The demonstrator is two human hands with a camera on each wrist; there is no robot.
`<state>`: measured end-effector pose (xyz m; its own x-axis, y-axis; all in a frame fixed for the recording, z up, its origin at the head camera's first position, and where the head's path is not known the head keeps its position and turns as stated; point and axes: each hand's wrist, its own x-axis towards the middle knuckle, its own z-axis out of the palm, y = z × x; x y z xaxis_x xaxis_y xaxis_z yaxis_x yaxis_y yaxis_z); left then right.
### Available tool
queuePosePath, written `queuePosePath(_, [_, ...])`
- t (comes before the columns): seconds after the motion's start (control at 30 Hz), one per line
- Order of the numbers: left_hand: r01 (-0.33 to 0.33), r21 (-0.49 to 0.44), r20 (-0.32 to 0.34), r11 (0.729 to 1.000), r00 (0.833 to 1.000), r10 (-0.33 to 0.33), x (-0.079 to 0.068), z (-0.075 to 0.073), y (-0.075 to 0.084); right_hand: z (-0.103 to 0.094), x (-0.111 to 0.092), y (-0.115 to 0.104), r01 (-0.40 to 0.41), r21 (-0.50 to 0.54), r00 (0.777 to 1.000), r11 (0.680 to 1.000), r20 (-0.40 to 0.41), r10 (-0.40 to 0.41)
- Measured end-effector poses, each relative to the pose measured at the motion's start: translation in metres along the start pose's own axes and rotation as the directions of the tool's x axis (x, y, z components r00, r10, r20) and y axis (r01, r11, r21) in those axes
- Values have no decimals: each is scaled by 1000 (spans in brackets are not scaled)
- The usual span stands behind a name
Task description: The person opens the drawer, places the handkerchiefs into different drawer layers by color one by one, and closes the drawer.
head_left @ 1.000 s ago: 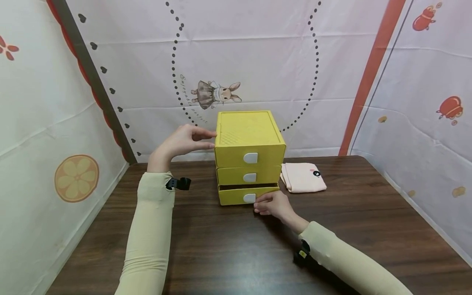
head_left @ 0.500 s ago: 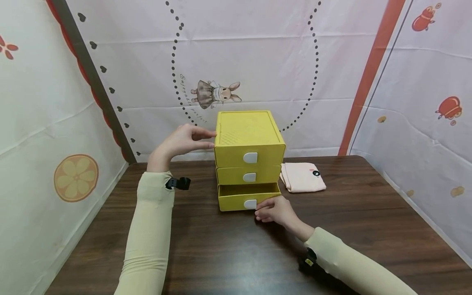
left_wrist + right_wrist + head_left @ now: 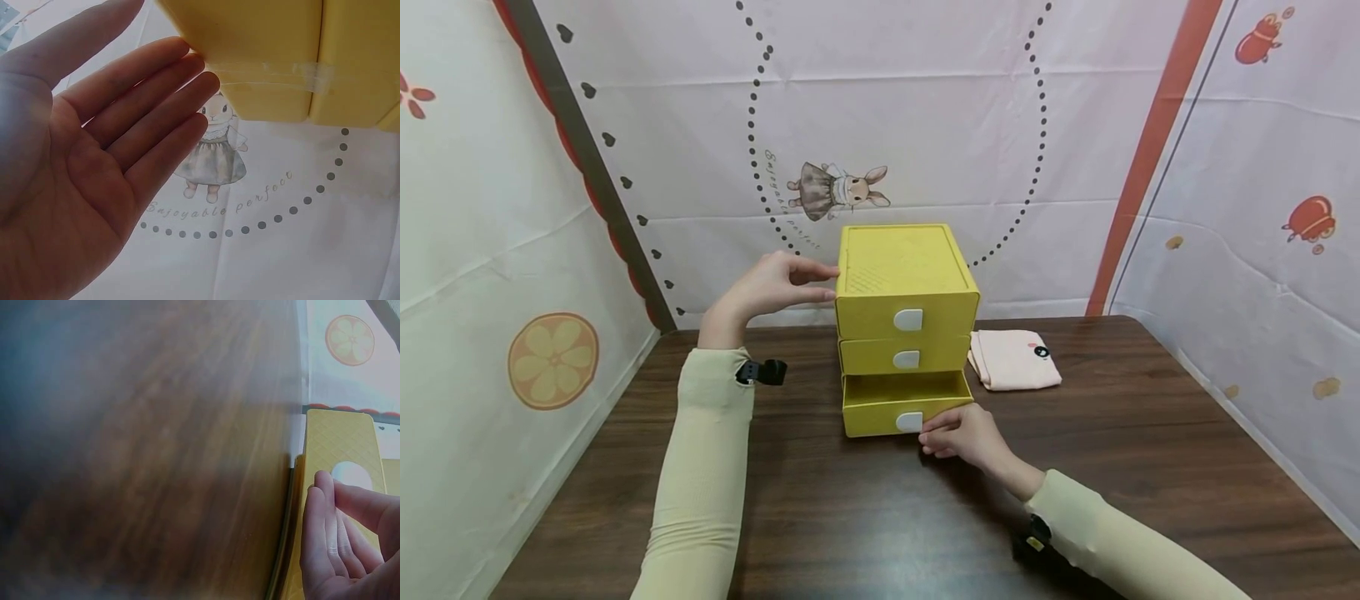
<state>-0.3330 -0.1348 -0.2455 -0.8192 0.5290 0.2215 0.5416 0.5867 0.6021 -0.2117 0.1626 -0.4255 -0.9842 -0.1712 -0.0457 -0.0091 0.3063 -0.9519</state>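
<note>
In the head view, we see a yellow three-drawer cabinet [image 3: 901, 260] on a dark wooden table [image 3: 835, 517], its bottom drawer [image 3: 872, 422] standing partly out. The right hand [image 3: 966, 435] pinches that drawer's white tab [image 3: 910, 422]; the left hand [image 3: 769, 290] touches the cabinet's left side. A folded pink cloth [image 3: 1017, 362] lies right.

In the left wrist view, we see straight fingers reaching the yellow side.

In the right wrist view, we see fingertips and thumb together at the tab.
</note>
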Motion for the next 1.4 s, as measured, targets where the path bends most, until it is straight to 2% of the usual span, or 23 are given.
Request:
queuePosePath(0.3, [-11, 27, 4, 1000, 1000, 11, 0, -1, 0, 3, -12, -11, 13, 4, 1000, 1000, -11, -13])
queuePosePath(0.73, [-8, 22, 7, 1000, 1000, 8, -1, -2, 0, 9, -15, -3, -7, 12, 996, 1000, -89, 8])
queuePosePath(1.0, [-4, 6, 12, 1000, 1000, 4, 0, -1, -1, 15, -15, 1, 8, 27, 989, 1000, -151, -4])
queuePosePath(1.4, [-7, 22, 7, 1000, 1000, 6, -1, -1, -2, 26, -20, 4, -39, 203, 975, 978, -206, 82])
